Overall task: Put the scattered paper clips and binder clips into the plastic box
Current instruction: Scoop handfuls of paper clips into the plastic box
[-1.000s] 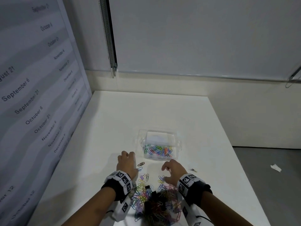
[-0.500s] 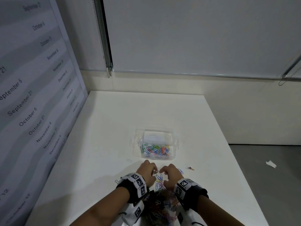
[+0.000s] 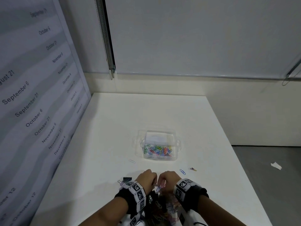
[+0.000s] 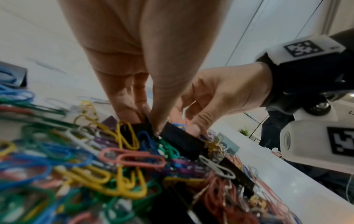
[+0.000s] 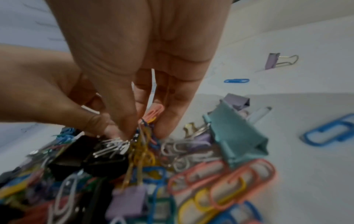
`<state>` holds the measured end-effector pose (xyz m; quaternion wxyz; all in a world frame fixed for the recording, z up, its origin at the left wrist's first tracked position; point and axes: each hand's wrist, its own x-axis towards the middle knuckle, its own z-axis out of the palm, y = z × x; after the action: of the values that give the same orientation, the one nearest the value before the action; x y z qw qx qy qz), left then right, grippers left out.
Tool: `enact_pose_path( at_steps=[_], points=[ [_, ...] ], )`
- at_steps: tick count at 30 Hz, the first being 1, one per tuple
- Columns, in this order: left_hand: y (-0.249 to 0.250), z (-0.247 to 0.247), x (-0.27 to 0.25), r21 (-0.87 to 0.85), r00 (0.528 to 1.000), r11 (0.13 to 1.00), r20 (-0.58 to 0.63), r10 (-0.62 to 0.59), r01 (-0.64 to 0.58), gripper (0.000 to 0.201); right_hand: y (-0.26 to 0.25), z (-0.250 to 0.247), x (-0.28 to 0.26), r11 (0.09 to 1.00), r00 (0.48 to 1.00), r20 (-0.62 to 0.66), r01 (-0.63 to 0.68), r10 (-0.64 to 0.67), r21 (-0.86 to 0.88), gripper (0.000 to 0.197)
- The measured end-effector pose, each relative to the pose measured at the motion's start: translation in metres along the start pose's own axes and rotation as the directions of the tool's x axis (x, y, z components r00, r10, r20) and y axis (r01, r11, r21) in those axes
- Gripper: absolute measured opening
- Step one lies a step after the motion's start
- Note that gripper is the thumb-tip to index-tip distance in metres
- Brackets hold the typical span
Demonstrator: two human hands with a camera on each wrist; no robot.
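- An office or study room, by the look of it
- A plain white table [image 3: 114, 128] stands pushed into a corner
- At nine o'clock a tall wall panel [image 3: 32, 95] printed with dates, from August to February
- At twelve o'clock a pale roller blind [image 3: 195, 38] with a bead chain [image 3: 111, 74]
- At three o'clock a grey floor [image 3: 268, 176] with a paper scrap [image 3: 276, 165]

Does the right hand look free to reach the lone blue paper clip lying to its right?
Probably yes: the blue paper clip lies alone on bare table beside the right hand, nothing between, though that hand's grip is already full of clips.
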<state>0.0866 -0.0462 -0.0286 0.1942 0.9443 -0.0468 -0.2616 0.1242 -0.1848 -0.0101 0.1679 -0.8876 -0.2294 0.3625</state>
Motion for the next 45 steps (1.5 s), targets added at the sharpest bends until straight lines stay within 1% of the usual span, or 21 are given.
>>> enact_pose_path(
  at_steps=[2,4,6,8,11,13,14,16,18,19,22,24,25,27,29,32,34,36,39,42,45],
  points=[
    [0.0,-0.004,-0.001,-0.077,1.0,0.997,-0.014,-0.019,0.018,0.014,0.0,-0.004,-0.004,0.998,0.996,-0.072,-0.051,0.054,0.042,0.028],
    [-0.004,-0.008,0.001,-0.204,0.998,0.978,-0.018,-0.053,0.048,0.017,0.005,-0.009,-0.005,0.989,0.984,-0.13,-0.106,0.118,0.102,0.037],
    [-0.009,-0.011,0.002,-0.368,0.994,0.926,-0.033,-0.102,0.083,0.031,0.01,-0.016,-0.005,0.977,0.973,-0.167,-0.128,0.157,0.169,0.043],
    [-0.012,-0.016,0.002,-0.478,0.985,0.869,-0.046,-0.167,0.125,0.033,0.009,-0.028,-0.006,0.973,0.965,-0.207,-0.117,0.159,0.2,0.042],
    [-0.015,-0.021,0.006,-0.659,0.969,0.738,-0.056,-0.24,0.144,0.029,0.004,-0.051,-0.005,0.957,0.948,-0.27,-0.094,0.171,0.276,0.028],
    [-0.016,-0.027,0.008,-0.772,0.965,0.625,-0.058,-0.255,0.119,0.029,0.003,-0.065,0.001,0.925,0.929,-0.318,-0.061,0.19,0.375,0.027],
    [-0.015,-0.032,0.01,-0.806,0.966,0.583,-0.055,-0.252,0.106,0.028,0.002,-0.071,0.005,0.909,0.911,-0.356,-0.048,0.21,0.414,0.028],
    [-0.013,-0.046,0.014,-0.862,0.961,0.499,-0.06,-0.271,0.087,0.028,0.001,-0.083,0.013,0.891,0.874,-0.425,-0.019,0.235,0.454,0.021],
    [-0.013,-0.06,0.02,-0.909,0.951,0.412,-0.068,-0.301,0.065,0.03,-0.001,-0.089,0.018,0.891,0.85,-0.465,-0.013,0.249,0.454,0.018],
    [-0.013,-0.065,0.025,-0.919,0.949,0.389,-0.073,-0.307,0.055,0.029,-0.002,-0.09,0.02,0.893,0.846,-0.471,-0.014,0.251,0.45,0.019],
    [-0.014,-0.076,0.038,-0.929,0.931,0.368,-0.109,-0.349,0.029,0.022,-0.003,-0.083,0.021,0.903,0.876,-0.424,-0.029,0.23,0.429,0.023],
    [-0.012,-0.08,0.047,-0.946,0.918,0.323,-0.111,-0.382,0.02,0.012,-0.003,-0.072,0.02,0.941,0.909,-0.373,-0.054,0.185,0.334,0.027],
    [-0.012,-0.081,0.052,-0.95,0.912,0.311,-0.109,-0.396,0.021,0.013,-0.004,-0.066,0.018,0.963,0.926,-0.343,-0.066,0.157,0.263,0.029],
    [-0.011,-0.079,0.057,-0.938,0.907,0.343,-0.11,-0.406,0.039,0.022,-0.006,-0.056,0.012,0.986,0.943,-0.317,-0.053,0.102,0.161,0.035],
    [-0.011,-0.077,0.06,-0.902,0.916,0.427,-0.118,-0.383,0.062,0.027,-0.005,-0.048,0.005,0.992,0.949,-0.31,-0.013,0.052,0.125,0.038],
    [-0.005,-0.073,0.053,-0.87,0.949,0.482,-0.058,-0.309,0.103,0.031,-0.002,-0.037,-0.006,0.991,0.952,-0.304,0.018,0.024,0.134,0.04],
    [-0.001,-0.071,0.045,-0.866,0.965,0.486,-0.012,-0.261,0.121,0.031,0.001,-0.031,-0.013,0.986,0.953,-0.302,0.03,0.021,0.163,0.042],
    [0.002,-0.071,0.032,-0.847,0.978,0.523,-0.02,-0.21,0.094,0.03,0.004,-0.026,-0.019,0.984,0.954,-0.298,0.047,0.006,0.17,0.04],
    [0.004,-0.07,0.004,-0.806,0.984,0.592,-0.107,-0.142,-0.002,0.023,0.007,-0.02,-0.03,0.987,0.958,-0.287,0.066,-0.022,0.144,0.038],
    [0.004,-0.06,-0.027,-0.707,0.985,0.706,-0.151,-0.085,-0.047,0.025,0.015,-0.008,-0.039,0.972,0.921,-0.382,0.149,-0.071,0.179,0.034],
    [0.0,-0.038,-0.049,-0.591,0.993,0.805,-0.116,-0.022,-0.051,0.026,0.022,0.009,-0.046,0.968,0.868,-0.487,0.192,-0.092,0.16,0.029]
  ],
)
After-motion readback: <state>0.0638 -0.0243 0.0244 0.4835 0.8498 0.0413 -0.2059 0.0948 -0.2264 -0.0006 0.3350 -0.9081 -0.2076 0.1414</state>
